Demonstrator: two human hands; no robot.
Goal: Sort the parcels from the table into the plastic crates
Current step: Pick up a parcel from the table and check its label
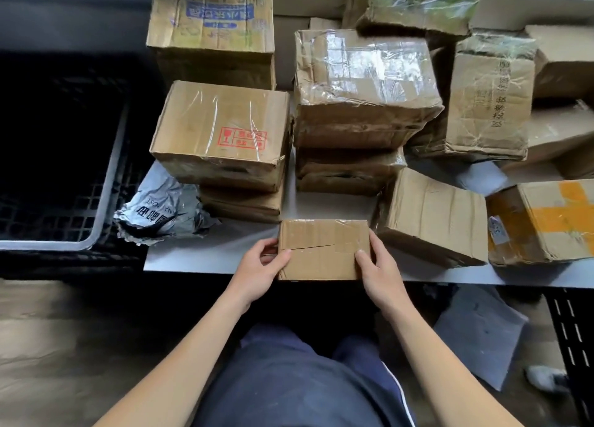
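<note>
**Grip.** My left hand and my right hand clasp the two short ends of a small cardboard parcel. Each thumb lies on the top face and the fingers curl round the end. Both hands are closed on it and hold nothing else.

**Handling (my judgement).** The step is the lift toward a crate.
- I should squeeze evenly from both ends and raise the parcel level before swinging it left.
- That path clears the tilted carton just beside my right hand.
- It also clears the grey poly mailer, which lies on the way to the lattice plastic crate at the table's left end.
- The board looks worn, so a hard squeeze could buckle it.

**Location.** The parcel is at the near edge of the grey table, directly before me. I cannot tell whether it rests on the top or is just off it.

**Appearance.**
- It is a flat, oblong carton of brown corrugated board.
- Clear tape runs across the top and is glossy in places.
- A slit or torn seam runs along the top face between my thumbs.
- The corners are softened, and no label shows on this face.

**Neighbours.** Behind it stand stacked taped cartons, one of them a red-stamped carton.
</note>
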